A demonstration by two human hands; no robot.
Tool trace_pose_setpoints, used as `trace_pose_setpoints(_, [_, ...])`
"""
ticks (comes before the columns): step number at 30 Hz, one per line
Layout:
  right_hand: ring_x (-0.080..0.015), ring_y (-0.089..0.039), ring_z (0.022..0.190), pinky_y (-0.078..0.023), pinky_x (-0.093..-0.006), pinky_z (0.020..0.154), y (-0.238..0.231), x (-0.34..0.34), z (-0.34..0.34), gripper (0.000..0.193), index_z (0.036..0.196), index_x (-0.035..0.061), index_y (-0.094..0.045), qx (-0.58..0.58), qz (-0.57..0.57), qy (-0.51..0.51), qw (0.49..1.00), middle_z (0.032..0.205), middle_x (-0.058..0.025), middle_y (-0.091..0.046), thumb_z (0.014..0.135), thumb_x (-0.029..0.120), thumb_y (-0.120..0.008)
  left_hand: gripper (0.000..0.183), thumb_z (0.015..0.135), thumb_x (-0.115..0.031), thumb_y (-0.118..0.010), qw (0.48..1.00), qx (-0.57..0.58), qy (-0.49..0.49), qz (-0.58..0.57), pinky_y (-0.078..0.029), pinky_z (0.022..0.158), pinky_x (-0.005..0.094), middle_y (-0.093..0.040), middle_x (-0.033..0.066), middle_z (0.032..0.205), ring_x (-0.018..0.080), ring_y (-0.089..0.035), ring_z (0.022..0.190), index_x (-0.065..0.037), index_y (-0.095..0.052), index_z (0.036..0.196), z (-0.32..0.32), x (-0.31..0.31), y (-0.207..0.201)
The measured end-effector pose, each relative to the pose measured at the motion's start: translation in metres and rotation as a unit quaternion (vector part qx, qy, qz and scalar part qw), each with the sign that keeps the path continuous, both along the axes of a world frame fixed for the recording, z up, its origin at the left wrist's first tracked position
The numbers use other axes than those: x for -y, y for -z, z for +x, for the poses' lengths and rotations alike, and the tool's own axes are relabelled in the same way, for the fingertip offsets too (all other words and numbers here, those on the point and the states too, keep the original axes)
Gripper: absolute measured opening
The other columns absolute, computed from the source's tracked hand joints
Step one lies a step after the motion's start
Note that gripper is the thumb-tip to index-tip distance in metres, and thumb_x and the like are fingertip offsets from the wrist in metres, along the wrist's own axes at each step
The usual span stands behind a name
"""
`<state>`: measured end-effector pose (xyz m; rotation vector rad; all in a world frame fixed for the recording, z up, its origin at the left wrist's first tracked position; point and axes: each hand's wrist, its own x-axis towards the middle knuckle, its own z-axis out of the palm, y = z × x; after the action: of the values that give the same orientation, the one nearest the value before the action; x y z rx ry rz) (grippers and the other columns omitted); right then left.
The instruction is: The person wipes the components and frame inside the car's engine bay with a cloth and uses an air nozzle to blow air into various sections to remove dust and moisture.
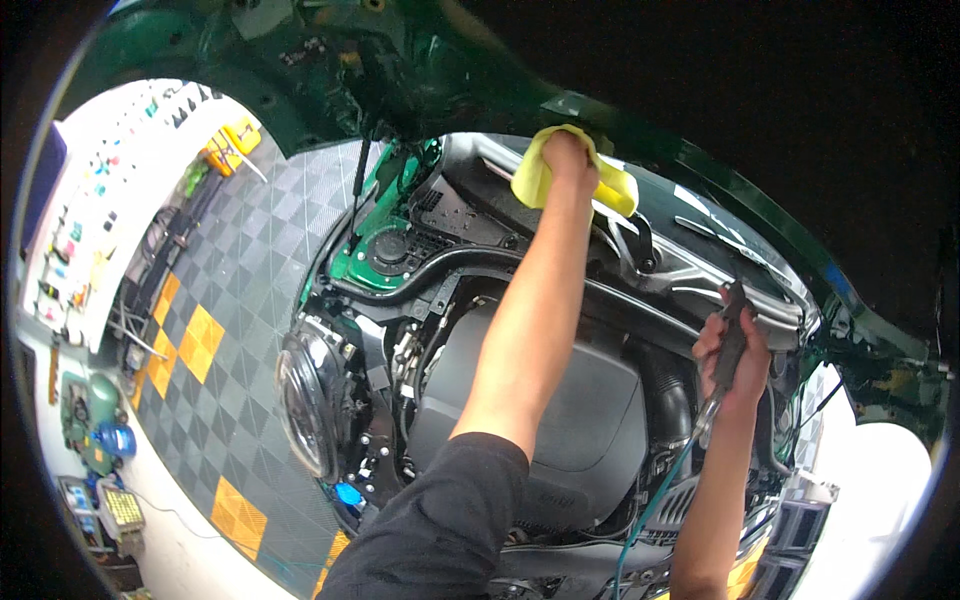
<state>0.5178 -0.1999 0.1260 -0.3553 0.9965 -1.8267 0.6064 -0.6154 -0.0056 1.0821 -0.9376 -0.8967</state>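
Note:
My left hand (570, 160) reaches far over the engine bay, its fingers closed on a yellow cloth (619, 190). The cloth is up against the lower edge of the raised green hood (430, 75), near the base of the windshield. At the right, my right hand (738, 365) is wrapped round a dark air blow gun (735, 340), which points up and away from me. A thin teal hose (650, 508) runs down from its metal fitting. Below my left forearm lies the black engine cover (470, 370).
A headlight (305, 395) sits at the bay's left side, with a blue cap (348, 494) near it. A hood strut (361, 170) stands at the left. Beyond is a grey and orange tiled floor (265, 300), with a green air compressor (100, 400) by the wall.

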Motion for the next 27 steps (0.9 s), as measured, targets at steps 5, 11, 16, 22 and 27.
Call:
trace_pose_setpoints(5, [-0.0195,-0.053,0.059,-0.048,-0.0373,0.055,-0.023,-0.036,0.018,0.055,0.148,0.0039,-0.044,-0.058,0.037,-0.022,0.997,0.075,-0.0081,-0.054,0.106,0.039,-0.051,0.013,0.097,-0.005,-0.049,0.940,-0.340,0.013,0.017,-0.053,0.066,0.0346,-0.064,0.0063,0.095,0.0192,-0.062,0.082,-0.008,-0.061,0.097,0.102,0.022,-0.044])
trace_pose_setpoints(11, [-0.0187,-0.054,0.058,-0.048,-0.0377,0.053,-0.017,-0.028,0.043,0.055,0.149,0.0038,-0.042,-0.070,0.018,-0.070,0.995,0.074,-0.0068,-0.051,0.106,0.038,-0.049,0.018,0.091,0.001,-0.050,0.992,-0.114,0.059,0.018,-0.055,0.076,0.0384,-0.066,0.0103,0.101,0.0249,-0.064,0.091,-0.003,-0.064,0.101,0.174,0.095,-0.003])
trace_pose_setpoints(16, [-0.0190,-0.056,0.062,-0.050,-0.0383,0.058,-0.016,0.047,0.049,0.051,0.145,0.0057,-0.047,-0.050,0.011,-0.119,0.992,0.076,-0.0073,-0.054,0.105,0.036,-0.053,0.032,0.085,0.004,-0.052,0.998,-0.013,-0.022,-0.060,-0.048,0.100,0.0394,-0.069,0.0226,0.116,0.0331,-0.064,0.115,0.009,-0.063,0.114,0.067,0.003,-0.016])
trace_pose_setpoints(22, [-0.0178,-0.063,0.065,-0.056,-0.0361,0.059,-0.040,0.181,0.130,0.029,0.122,0.0035,-0.056,-0.199,-0.019,-0.199,0.959,0.082,-0.0082,-0.065,0.104,0.026,-0.060,0.029,0.095,0.005,-0.045,0.901,-0.426,0.067,0.037,-0.053,0.091,0.0356,-0.064,0.0078,0.115,0.0211,-0.064,0.101,-0.003,-0.057,0.120,0.167,0.058,-0.028])
trace_pose_setpoints(27, [-0.0181,-0.062,0.068,-0.055,-0.0367,0.064,-0.056,0.190,0.142,0.037,0.133,0.0049,-0.054,-0.147,-0.124,-0.245,0.950,0.084,-0.0087,-0.063,0.105,0.027,-0.057,0.028,0.088,0.007,-0.048,0.926,-0.363,0.027,-0.102,-0.060,0.072,0.0362,-0.070,0.0101,0.097,0.0224,-0.070,0.081,-0.002,-0.066,0.108,0.176,0.010,-0.046])
